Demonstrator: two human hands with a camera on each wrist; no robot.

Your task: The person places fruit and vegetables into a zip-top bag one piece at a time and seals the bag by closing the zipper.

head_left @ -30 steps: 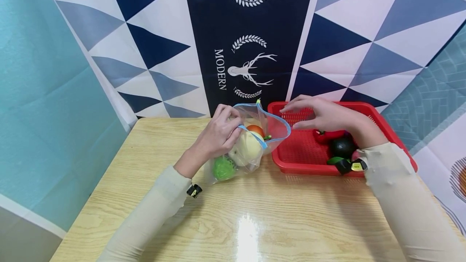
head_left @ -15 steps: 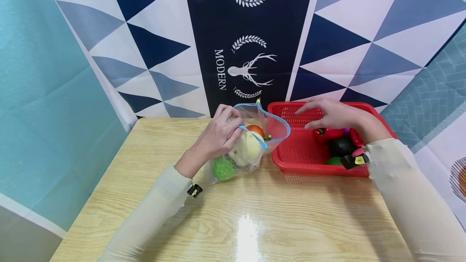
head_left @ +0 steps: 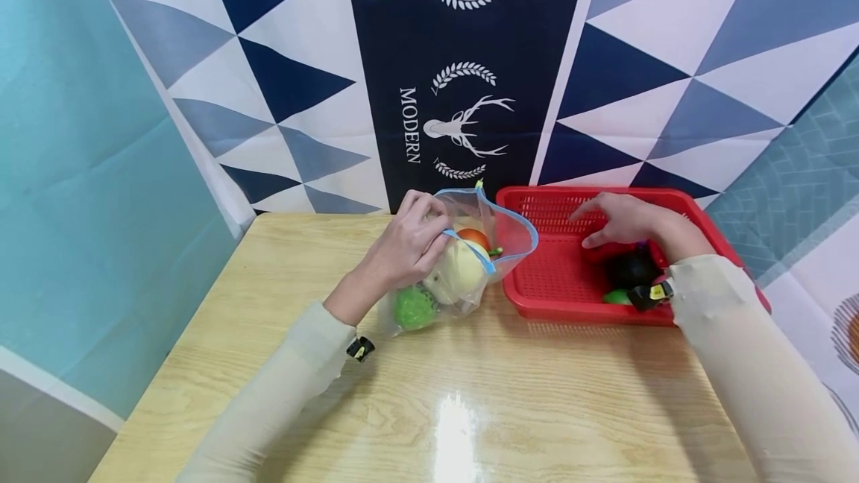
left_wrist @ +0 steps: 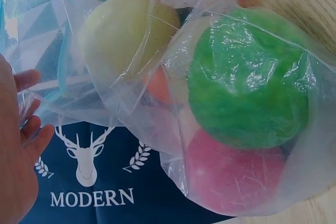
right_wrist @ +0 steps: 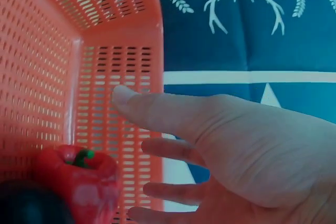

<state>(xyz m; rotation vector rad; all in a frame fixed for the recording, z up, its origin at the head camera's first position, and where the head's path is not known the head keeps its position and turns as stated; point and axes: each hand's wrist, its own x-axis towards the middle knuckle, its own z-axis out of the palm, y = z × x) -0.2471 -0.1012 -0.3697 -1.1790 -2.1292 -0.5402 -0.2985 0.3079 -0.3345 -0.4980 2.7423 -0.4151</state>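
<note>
My left hand pinches the edge of a clear zip bag with a blue zip strip, its mouth spread toward the basket. Through the plastic show a green ball-shaped item, a pale yellow round item, something orange-red and a pink piece. Over the red basket my right hand hovers, fingers spread and holding nothing. Close below it in the right wrist view lies a red bell pepper with a green stem, beside a dark round item.
A bit of green shows in the basket's front right, partly behind the right wrist strap. The wooden table runs in front of bag and basket. A patterned cloth backdrop rises right behind them.
My right hand has moved right and lower, from near the bag's mouth to above the peppers in the basket. The left hand keeps its grip on the bag.
</note>
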